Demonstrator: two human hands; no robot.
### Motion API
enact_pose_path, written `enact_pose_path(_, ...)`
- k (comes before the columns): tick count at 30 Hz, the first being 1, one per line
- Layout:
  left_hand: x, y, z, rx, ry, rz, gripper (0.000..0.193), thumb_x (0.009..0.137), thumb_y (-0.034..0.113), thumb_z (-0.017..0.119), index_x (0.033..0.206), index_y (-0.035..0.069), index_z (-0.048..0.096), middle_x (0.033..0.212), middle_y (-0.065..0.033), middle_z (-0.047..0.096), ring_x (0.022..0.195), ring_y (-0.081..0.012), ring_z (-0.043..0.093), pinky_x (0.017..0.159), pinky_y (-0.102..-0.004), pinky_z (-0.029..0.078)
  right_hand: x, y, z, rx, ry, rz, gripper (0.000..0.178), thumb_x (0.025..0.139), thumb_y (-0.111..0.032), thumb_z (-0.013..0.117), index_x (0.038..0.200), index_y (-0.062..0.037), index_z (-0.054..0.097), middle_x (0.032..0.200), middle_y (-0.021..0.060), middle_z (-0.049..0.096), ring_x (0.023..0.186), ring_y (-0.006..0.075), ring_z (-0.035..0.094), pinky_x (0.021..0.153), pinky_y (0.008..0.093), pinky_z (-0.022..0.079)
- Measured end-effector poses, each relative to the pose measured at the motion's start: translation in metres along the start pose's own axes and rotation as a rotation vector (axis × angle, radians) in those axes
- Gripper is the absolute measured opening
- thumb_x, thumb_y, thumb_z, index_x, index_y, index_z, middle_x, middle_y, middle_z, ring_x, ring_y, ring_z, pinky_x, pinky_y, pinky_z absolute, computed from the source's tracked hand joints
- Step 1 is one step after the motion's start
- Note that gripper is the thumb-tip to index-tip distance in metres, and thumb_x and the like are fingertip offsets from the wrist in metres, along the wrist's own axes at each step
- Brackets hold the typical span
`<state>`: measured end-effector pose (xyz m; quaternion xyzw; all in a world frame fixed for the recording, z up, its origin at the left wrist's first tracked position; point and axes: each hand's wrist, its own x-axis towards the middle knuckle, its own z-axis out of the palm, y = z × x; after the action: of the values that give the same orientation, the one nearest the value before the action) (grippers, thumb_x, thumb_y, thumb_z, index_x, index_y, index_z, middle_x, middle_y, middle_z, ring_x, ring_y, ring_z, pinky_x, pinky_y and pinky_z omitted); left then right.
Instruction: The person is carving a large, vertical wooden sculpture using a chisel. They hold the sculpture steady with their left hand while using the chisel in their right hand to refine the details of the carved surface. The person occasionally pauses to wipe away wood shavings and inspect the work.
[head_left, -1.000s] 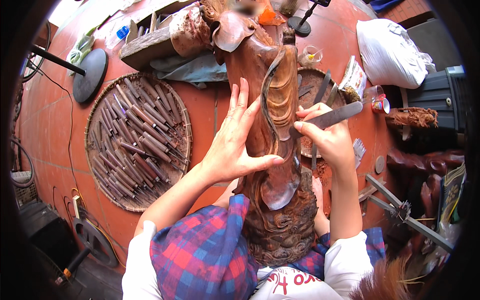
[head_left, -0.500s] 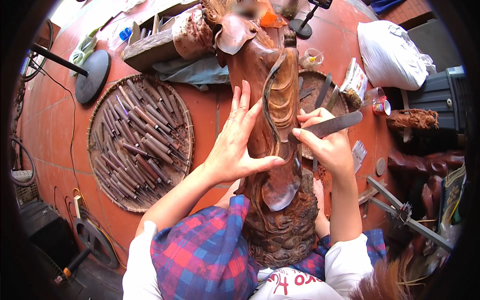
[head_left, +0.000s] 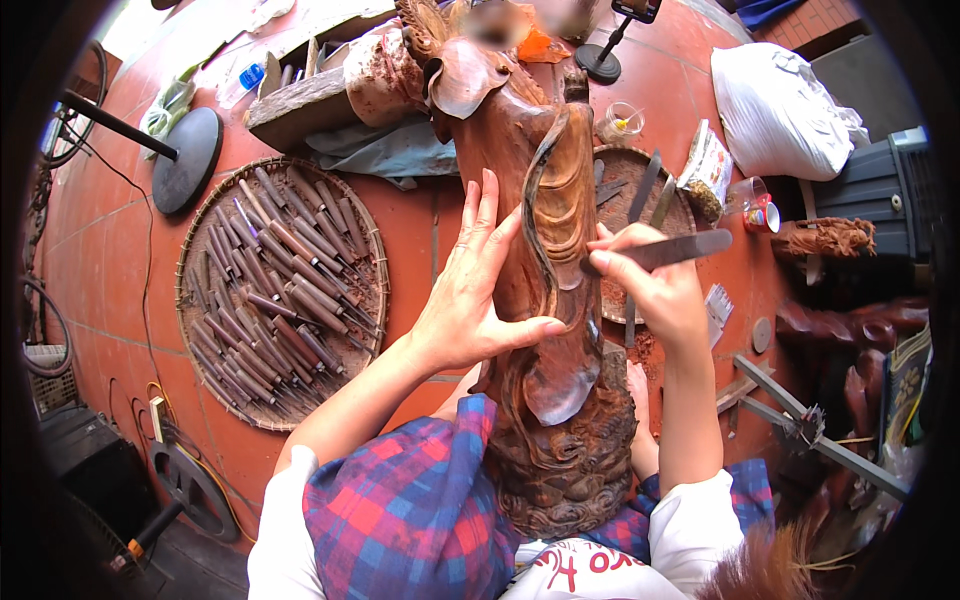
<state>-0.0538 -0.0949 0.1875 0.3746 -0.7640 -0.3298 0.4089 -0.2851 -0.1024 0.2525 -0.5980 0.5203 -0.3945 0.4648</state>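
Observation:
A carved, polished brown wooden statue (head_left: 500, 150) lies lengthwise before me, its ornate end between my legs. My left hand (head_left: 468, 285) rests on its left side, fingers stretched out and thumb laid across the wood. In my right hand (head_left: 650, 280) is a flat, dark metal scraper (head_left: 690, 248) with a rounded end, pinched between thumb and fingers. Its inner tip meets the statue's right side, beside the carved folds (head_left: 562, 225). My fingers partly cover the scraper's middle.
Many wood-handled chisels (head_left: 270, 290) fill a round woven tray at the left. Another round tray (head_left: 675, 215) with flat tools lies right of the statue. Beyond are a white sack (head_left: 780, 110), a plastic cup (head_left: 622, 122), a wooden box (head_left: 305, 105) and a black stand base (head_left: 188, 160).
The scraper has swung to a flatter angle and shifted slightly right, its tip still at the wood. My left hand stays in nearly the same place.

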Motion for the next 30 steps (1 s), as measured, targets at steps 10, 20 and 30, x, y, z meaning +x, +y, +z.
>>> enact_pose_path(10,0.002,0.002,-0.001,0.012,-0.012,-0.011,0.115,0.07,0.057,0.083,0.156,0.006,0.024,0.164,-0.0274,-0.002,0.151,-0.0462,-0.002,0.12,-0.0561,0.015,-0.001,-0.003,0.0,-0.179,-0.133,-0.048,0.006,0.082,0.0,0.074,0.086,0.0029,0.071,0.083,0.0077,0.068,0.087,0.0158,0.065,0.117,0.0473,0.033)
enact_pose_path(20,-0.001,0.001,-0.001,-0.025,-0.016,-0.014,0.115,0.073,0.055,0.081,0.158,0.013,0.018,0.164,-0.0262,-0.004,0.152,-0.0432,-0.004,0.121,-0.0539,0.01,-0.012,-0.01,0.013,-0.125,0.106,-0.022,0.012,0.082,-0.006,0.077,0.084,0.0028,0.069,0.113,0.0148,0.064,0.105,0.022,0.062,0.089,0.0334,0.048)
enact_pose_path(30,-0.001,-0.002,0.001,0.012,0.001,0.006,0.114,0.072,0.056,0.082,0.155,0.005,0.024,0.164,-0.0265,-0.002,0.152,-0.0448,-0.002,0.121,-0.0549,0.014,-0.017,-0.012,0.027,-0.162,0.161,-0.058,0.009,0.083,-0.005,0.076,0.084,0.0023,0.07,0.1,0.0154,0.067,0.106,0.0246,0.065,0.087,0.0341,0.048)
